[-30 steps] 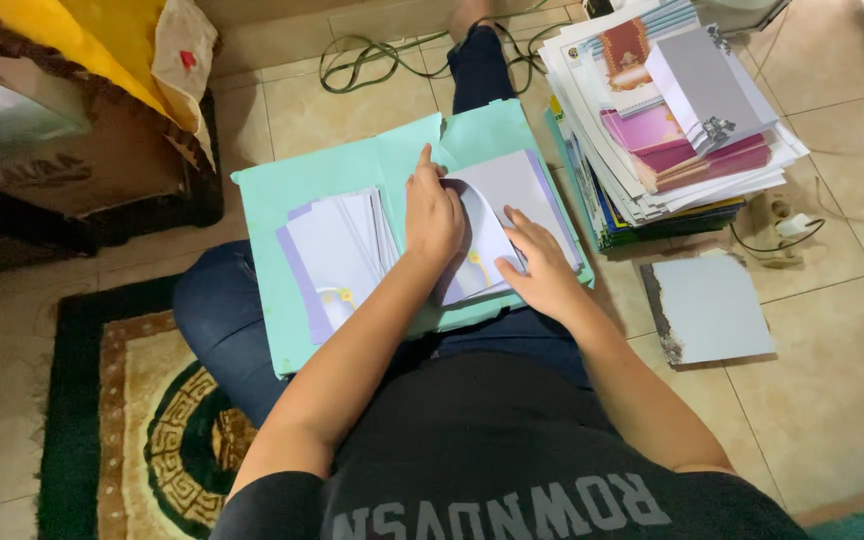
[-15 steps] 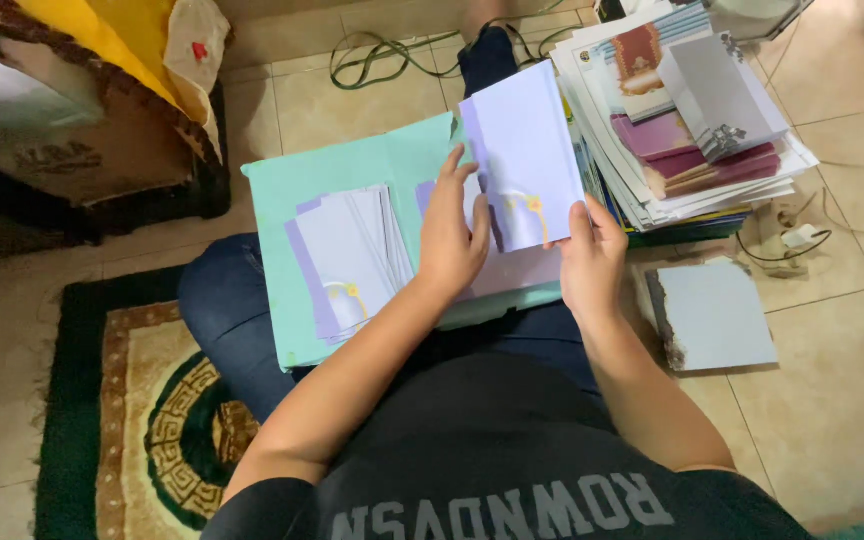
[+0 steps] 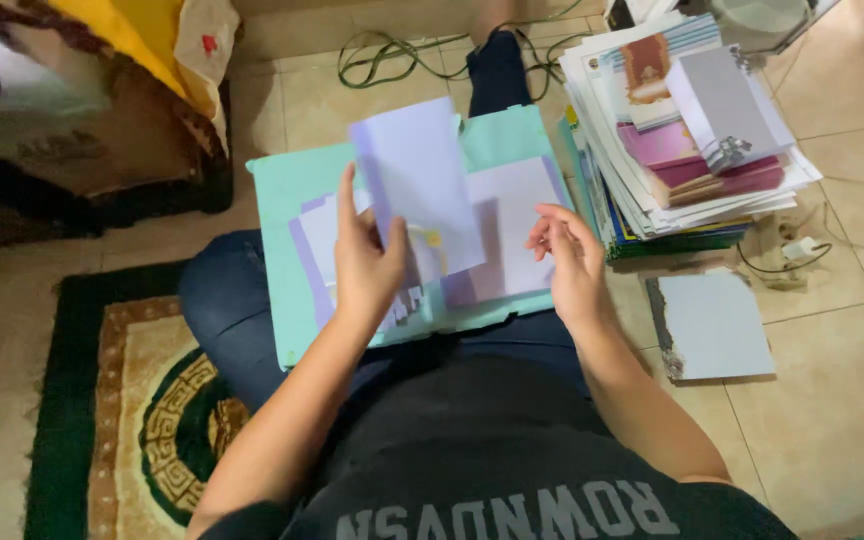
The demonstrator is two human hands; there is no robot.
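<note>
Head view, person seated on a tiled floor, mint-green folder [image 3: 282, 200] open across the lap as a work surface.

Left hand [image 3: 367, 265]: holds one pale lavender card [image 3: 417, 190] near its lower edge, thumb on the front face, fingers behind, pinched shut on it. Card is lifted off the folder, tilted, roughly upright, above the left pile of cards [image 3: 317, 235]. A small yellow ornament shows near its lower corner.

Right hand [image 3: 567, 255]: holds nothing. Fingers loosely curled, slightly apart, hovering just over the right edge of the right pile of cards [image 3: 507, 225]; I cannot tell whether it touches.

Handling, judged: the card keeps its plane when gripped at one edge only, so it looks like light, fairly stiff cardstock, not floppy paper. Smooth faces, likely slippery against neighbouring cards; piles may slide or fan. Creases at corners are the main risk. Best hold looks to be an edge or corner pinch, away from the ornament.

Surroundings: tall stack of printed cards and booklets [image 3: 687, 130] on the floor to the right, a grey board [image 3: 717, 325] near it, patterned rug [image 3: 112, 410] at left, green cable [image 3: 392, 55] beyond.
</note>
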